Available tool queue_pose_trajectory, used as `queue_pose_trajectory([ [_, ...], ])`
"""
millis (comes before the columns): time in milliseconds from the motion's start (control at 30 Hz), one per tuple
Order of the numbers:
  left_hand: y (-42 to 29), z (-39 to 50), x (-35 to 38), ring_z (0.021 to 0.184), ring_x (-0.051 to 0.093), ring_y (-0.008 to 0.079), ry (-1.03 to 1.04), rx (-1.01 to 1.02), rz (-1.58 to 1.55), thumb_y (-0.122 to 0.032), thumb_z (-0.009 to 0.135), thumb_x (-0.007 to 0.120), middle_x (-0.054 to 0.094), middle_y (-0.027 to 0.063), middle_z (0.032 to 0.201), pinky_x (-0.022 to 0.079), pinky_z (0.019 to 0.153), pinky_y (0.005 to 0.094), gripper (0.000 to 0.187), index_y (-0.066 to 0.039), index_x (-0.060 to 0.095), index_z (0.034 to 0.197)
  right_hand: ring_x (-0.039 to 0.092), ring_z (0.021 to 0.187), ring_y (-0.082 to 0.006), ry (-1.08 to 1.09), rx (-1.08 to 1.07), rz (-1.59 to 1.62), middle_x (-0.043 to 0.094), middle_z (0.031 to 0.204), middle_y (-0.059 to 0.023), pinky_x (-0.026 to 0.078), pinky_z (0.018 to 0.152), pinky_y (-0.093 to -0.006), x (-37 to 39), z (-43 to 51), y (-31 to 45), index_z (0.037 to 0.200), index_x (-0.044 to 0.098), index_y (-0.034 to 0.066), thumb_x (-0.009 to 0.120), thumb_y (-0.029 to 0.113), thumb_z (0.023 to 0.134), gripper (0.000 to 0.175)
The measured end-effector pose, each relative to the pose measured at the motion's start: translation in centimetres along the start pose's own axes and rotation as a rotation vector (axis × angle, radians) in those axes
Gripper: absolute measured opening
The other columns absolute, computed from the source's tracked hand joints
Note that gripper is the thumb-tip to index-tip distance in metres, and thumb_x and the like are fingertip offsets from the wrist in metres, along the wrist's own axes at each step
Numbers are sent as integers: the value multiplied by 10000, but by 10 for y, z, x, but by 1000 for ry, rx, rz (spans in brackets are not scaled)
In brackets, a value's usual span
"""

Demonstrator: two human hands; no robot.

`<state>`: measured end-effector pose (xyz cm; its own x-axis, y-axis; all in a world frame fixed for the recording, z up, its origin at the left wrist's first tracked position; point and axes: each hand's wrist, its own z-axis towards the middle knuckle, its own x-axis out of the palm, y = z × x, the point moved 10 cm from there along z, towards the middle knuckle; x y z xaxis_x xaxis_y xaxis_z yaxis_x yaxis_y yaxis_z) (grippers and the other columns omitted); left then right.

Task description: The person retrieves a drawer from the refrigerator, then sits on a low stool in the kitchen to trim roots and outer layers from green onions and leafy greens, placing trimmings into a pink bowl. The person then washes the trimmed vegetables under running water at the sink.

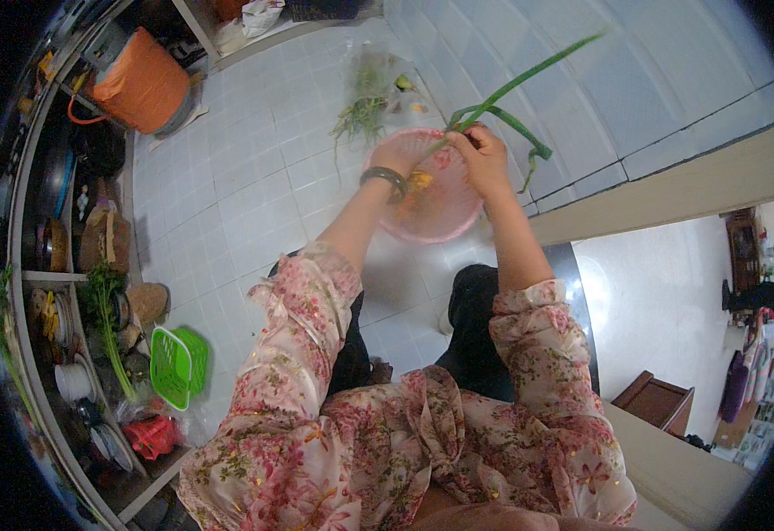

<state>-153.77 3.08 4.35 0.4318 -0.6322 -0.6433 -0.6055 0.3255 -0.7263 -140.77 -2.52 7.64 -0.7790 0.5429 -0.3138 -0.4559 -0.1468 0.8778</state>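
Note:
A green scallion (pixel 503 89) with long leaves, one of them bent, runs up and to the right out of my hands. My right hand (pixel 483 156) grips it above the right rim of a pink plastic basket (pixel 450 226). Over the basket's upper left part, my left hand (pixel 402 156), with a dark bangle at the wrist, is at the pale lower end of the stalk; its fingers are blurred. Something yellow-orange (pixel 420 180) lies in the basket. Beyond the basket, a bundle of thin green stalks with roots (pixel 360 119) lies on the tiled floor by a clear plastic bag (pixel 403 99).
Shelves with plates (pixel 109 448) and leafy celery (pixel 111 332) line the left side. A green plastic basket (pixel 191 362), a red bag (pixel 153 437) and an orange-covered container (pixel 141 83) are near them. A tiled wall (pixel 626 99) rises at right; beyond a doorway are furniture and a person's dark-clothed leg (pixel 762 297).

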Motion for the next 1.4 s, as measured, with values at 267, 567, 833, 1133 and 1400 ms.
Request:
queue_pose_trajectory([
  [267, 11, 3, -11, 840, 621, 256, -270, 29, 23, -250, 733, 633, 647, 130, 930, 487, 761, 349, 302, -51, 654, 958, 498, 669, -82, 5, 102, 82, 578, 731, -5, 411, 631, -226, -19, 2, -8, 838, 624, 12, 611, 194, 841, 183],
  [567, 15, 32, 9, 752, 629, 179, -298, 281, -318, -128, 731, 675, 665, 106, 864, 489, 696, 291, 245, -47, 663, 963, 469, 631, -77, 149, 224, 32, 544, 685, 11, 382, 586, -220, -4, 4, -45, 797, 590, 20, 599, 198, 845, 184],
  [833, -6, 19, 7, 668, 616, 195, -332, 329, -146, -159, 713, 705, 639, 111, 754, 484, 630, 313, 199, -19, 657, 847, 523, 648, -79, 199, 176, 217, 595, 730, -16, 427, 584, -244, 9, 2, -32, 819, 608, 13, 660, 216, 794, 211],
  [1133, -10, 22, 11, 689, 625, 248, -365, 376, -58, -154, 736, 666, 642, 142, 770, 487, 637, 333, 162, -30, 671, 840, 529, 583, -58, 31, 214, -56, 601, 659, 0, 421, 521, -212, -6, 2, -33, 813, 643, 17, 659, 201, 796, 185],
  [1400, -12, 13, 6, 665, 626, 210, -372, 375, -264, -164, 745, 632, 651, 131, 776, 490, 639, 316, 169, -48, 678, 858, 556, 574, -117, -4, 189, 23, 624, 653, -81, 440, 540, -275, -6, 4, -37, 778, 636, 6, 695, 219, 750, 223],
])
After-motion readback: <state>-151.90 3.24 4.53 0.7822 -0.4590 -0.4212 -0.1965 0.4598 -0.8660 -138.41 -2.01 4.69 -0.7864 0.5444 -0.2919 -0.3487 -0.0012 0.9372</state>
